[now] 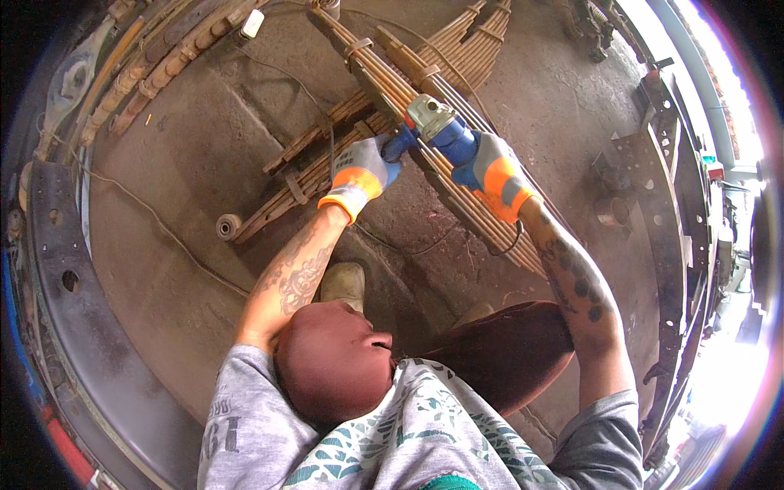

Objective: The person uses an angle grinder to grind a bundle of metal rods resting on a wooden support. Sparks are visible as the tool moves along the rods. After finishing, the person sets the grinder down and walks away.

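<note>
Head view. Blue angle grinder with a silver metal gear head (445,131) held over a long, slanting stack of brown steel leaf springs (367,67), mid-scene and slightly right. Gear head points far-left; body slopes back toward near-right. Underside hidden; cannot tell whether tool meets steel.

Left hand (366,166), in a grey glove with orange cuff and blue fingers: closed around the grinder's blue side grip, left of the gear head. Right hand (496,170), matching glove: wrapped about the blue motor body, fingers curled under, fingertips mostly out of sight.

Spring stack runs far-left to near-right, passing beneath the tool, a metal clip around its far part. Parallel stack close along its right. Farther back, a tapered bundle of brown spring leaves (461,42). Left of the left hand, shorter rusty leaf springs (286,194) lie aslant on the grey-brown concrete floor (175,155), a round bushed eye at their near-left end.

Far left: small white rectangular block (252,24). Left: thin pale cable (167,231) across the floor; dark curved steel beam (77,286) at the edge. Right: small rusty cylindrical can (612,211), beside a dark perforated steel frame (665,212).
</note>
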